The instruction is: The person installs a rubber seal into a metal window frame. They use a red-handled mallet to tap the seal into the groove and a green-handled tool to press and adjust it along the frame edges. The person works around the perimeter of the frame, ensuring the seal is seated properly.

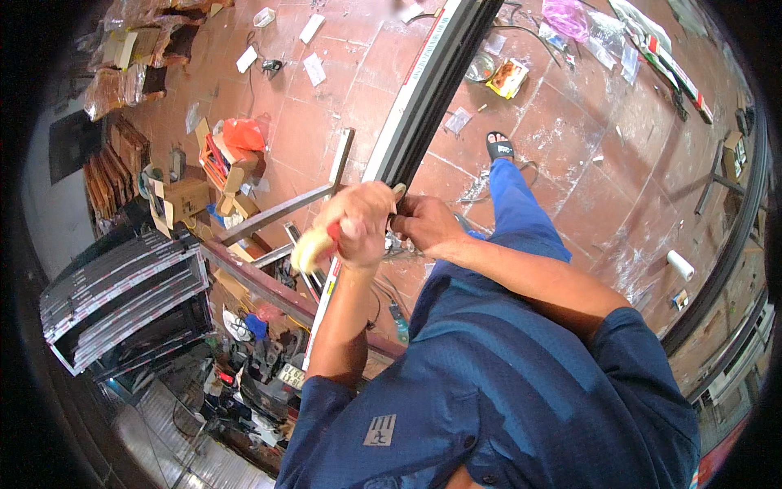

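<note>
1. Your hands grip a long dark metal profile (432, 90), smooth with a dull sheen.
2. Your left hand (358, 224) holds a tool with a pale, glossy plastic-looking handle (312, 247).
3. Your shirt (505, 383) is matt blue woven cloth.
4. The floor (570, 147) is reddish tile, scuffed and dusted white.

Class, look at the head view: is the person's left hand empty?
No. The left hand is closed around a tool with a yellow-and-red handle, held against the long dark metal frame profile.
</note>
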### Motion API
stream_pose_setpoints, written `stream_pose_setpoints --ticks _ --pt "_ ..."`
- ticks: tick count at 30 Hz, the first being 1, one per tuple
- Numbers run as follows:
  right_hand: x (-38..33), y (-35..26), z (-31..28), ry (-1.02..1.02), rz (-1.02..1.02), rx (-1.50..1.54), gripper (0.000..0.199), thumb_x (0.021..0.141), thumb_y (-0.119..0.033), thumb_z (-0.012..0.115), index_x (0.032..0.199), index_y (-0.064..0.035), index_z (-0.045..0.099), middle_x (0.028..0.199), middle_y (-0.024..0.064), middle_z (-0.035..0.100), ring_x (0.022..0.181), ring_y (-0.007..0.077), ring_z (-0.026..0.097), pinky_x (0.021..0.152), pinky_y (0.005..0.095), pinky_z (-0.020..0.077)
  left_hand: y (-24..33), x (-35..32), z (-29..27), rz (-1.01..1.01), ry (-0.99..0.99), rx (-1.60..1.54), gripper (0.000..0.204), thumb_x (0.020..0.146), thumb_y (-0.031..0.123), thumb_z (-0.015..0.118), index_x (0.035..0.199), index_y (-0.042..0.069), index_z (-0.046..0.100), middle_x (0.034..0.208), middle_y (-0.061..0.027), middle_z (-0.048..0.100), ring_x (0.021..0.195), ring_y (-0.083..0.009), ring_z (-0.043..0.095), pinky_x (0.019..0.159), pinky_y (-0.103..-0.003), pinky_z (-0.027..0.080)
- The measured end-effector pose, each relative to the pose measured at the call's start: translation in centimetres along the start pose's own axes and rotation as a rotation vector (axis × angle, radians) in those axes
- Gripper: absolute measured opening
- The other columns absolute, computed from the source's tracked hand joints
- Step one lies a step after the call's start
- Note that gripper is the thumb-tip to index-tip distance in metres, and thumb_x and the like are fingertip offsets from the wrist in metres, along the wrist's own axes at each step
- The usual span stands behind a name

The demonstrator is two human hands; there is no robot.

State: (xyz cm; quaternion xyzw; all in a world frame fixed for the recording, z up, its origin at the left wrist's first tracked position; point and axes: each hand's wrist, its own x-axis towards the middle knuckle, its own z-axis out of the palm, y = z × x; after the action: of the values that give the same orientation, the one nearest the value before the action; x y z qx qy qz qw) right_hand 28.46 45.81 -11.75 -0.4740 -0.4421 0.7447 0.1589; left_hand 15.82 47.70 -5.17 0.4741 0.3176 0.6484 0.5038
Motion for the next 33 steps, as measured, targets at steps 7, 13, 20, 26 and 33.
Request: stream_pose_setpoints --ticks 7,13,20,26,33 --pt "-0.5 -0.7 -0.6 0.033 -0.107 -0.114 0.035 0.088 -0.033 0.071 0.103 -0.0024 0.076 0.087 0.0239 0.073 0.086 0.0406 0.073 0.079 0.0472 0.0554 0.4 -0.7 0.8 0.085 -0.091 0.183 0.057 0.102 0.052 0.064 0.069 0.008 0.045 0.064 -0.0032 0.047 0.058 -0.0202 0.046 0.059 -0.039 0.042" --pt "-0.2 0.2 0.1 0.044 -0.024 -0.095 0.031 0.089 -0.032 0.07 0.101 -0.0037 0.076 0.083 0.0203 0.074 0.08 0.0374 0.073 0.075 0.0458 0.0557 -1.0 0.7 1.3 0.061 -0.04 0.096 0.055 0.103 0.049 0.063 0.068 0.011 0.043 0.062 -0.002 0.043 0.057 -0.0197 0.043 0.06 -0.04 0.039" --pt "-0.1 0.0 0.1 0.034 -0.039 -0.04 0.031 0.09 -0.031 0.07 0.098 -0.0026 0.076 0.078 0.0193 0.073 0.075 0.0342 0.073 0.07 0.0449 0.0545 -0.4 -0.6 -0.4 0.009 -0.041 0.049 0.054 0.102 0.048 0.063 0.067 0.013 0.043 0.062 -0.0004 0.044 0.058 -0.0193 0.042 0.06 -0.039 0.039" --pt "-0.3 0.0 -0.2 0.02 0.028 -0.114 0.033 0.089 -0.033 0.07 0.098 -0.0016 0.075 0.081 0.0205 0.073 0.078 0.036 0.073 0.074 0.0464 0.0551 -2.0 1.1 0.8 -0.002 -0.022 0.066 0.048 0.101 0.044 0.063 0.068 0.013 0.045 0.063 -0.0025 0.047 0.059 -0.0199 0.043 0.064 -0.04 0.041" --pt "-0.6 -0.6 -0.3 0.027 0.034 -0.14 0.035 0.088 -0.035 0.071 0.093 -0.0005 0.074 0.081 0.022 0.072 0.082 0.0372 0.073 0.076 0.0472 0.0544 -3.2 1.4 0.3 -0.03 -0.008 0.001 0.047 0.099 0.043 0.065 0.068 0.013 0.044 0.064 -0.0016 0.043 0.062 -0.0204 0.041 0.068 -0.04 0.041"
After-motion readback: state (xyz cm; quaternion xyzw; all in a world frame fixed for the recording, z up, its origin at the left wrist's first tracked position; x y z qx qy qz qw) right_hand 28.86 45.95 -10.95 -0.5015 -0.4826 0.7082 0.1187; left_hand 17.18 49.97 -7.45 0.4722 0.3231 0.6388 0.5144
